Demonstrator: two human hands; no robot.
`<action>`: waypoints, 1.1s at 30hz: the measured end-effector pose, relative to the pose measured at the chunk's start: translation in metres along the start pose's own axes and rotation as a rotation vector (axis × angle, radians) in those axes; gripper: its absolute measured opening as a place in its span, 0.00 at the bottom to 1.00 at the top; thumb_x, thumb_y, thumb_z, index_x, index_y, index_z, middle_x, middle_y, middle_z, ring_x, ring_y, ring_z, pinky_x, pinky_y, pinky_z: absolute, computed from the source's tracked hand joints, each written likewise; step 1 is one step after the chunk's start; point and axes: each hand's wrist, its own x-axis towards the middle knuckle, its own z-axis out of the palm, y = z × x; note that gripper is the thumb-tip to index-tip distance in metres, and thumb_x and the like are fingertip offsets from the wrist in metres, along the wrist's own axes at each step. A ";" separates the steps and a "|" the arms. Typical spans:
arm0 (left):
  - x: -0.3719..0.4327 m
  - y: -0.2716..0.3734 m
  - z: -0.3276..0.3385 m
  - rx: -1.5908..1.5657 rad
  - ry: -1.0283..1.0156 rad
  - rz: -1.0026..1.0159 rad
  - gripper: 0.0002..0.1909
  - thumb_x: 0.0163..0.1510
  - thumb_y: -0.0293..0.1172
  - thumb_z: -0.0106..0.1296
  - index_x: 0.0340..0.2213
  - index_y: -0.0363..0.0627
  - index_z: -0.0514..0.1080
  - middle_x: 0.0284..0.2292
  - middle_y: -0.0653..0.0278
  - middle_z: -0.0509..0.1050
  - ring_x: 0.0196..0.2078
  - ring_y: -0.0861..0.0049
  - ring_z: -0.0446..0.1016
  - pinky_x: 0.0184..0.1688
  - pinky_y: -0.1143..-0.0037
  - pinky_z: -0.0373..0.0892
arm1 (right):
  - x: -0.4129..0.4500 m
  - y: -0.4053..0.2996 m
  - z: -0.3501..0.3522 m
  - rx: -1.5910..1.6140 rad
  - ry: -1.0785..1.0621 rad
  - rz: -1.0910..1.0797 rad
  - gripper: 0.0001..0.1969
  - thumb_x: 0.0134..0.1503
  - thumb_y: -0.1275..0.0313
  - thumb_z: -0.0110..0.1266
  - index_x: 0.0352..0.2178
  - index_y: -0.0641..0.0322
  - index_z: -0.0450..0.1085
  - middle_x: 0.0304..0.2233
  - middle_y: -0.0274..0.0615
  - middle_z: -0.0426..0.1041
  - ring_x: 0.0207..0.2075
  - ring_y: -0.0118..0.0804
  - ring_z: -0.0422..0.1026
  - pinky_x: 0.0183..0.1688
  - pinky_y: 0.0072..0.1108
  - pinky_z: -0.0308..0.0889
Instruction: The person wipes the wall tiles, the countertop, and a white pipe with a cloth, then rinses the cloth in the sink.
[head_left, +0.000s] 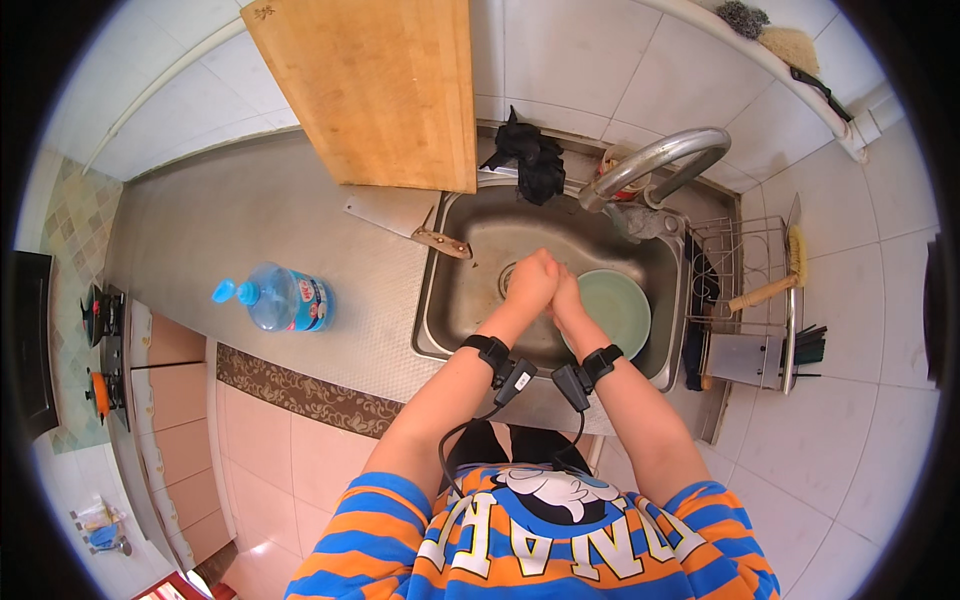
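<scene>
Over the stainless steel sink, my left hand and my right hand press together, but which is which needs the arms: the left arm comes from the left side, the right arm from the right. The fingers overlap, so anything between the palms is hidden. A pale green bowl sits in the sink's right part, beside my right hand. Left of the hands, a cleaver with a wooden handle lies on the counter, its handle reaching over the sink rim. The chrome faucet arches behind them.
A blue pump bottle stands on the steel counter at left. A wooden cutting board leans at the back. Black cloth lies behind the sink. At right, a wire rack holds a wooden-handled brush.
</scene>
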 end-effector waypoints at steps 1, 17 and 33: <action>0.001 -0.014 -0.001 -0.148 0.006 -0.009 0.13 0.55 0.36 0.41 0.33 0.36 0.67 0.32 0.46 0.71 0.36 0.56 0.70 0.39 0.68 0.65 | -0.001 -0.004 0.003 -0.155 0.055 0.016 0.19 0.58 0.55 0.38 0.30 0.61 0.67 0.20 0.37 0.68 0.16 0.28 0.63 0.16 0.20 0.56; -0.040 -0.014 -0.065 -0.850 -0.233 -0.327 0.22 0.50 0.23 0.47 0.48 0.41 0.61 0.43 0.60 0.68 0.43 0.76 0.68 0.41 0.78 0.66 | -0.043 -0.034 -0.043 -0.177 -0.123 -0.103 0.15 0.56 0.60 0.48 0.35 0.60 0.71 0.31 0.30 0.73 0.35 0.22 0.67 0.36 0.18 0.62; -0.091 0.005 -0.055 -0.523 -0.078 -0.118 0.26 0.49 0.30 0.57 0.48 0.40 0.60 0.40 0.62 0.70 0.42 0.78 0.68 0.43 0.78 0.65 | -0.078 -0.047 -0.028 0.355 -0.439 0.093 0.18 0.57 0.63 0.48 0.46 0.60 0.60 0.43 0.40 0.68 0.43 0.36 0.69 0.42 0.29 0.67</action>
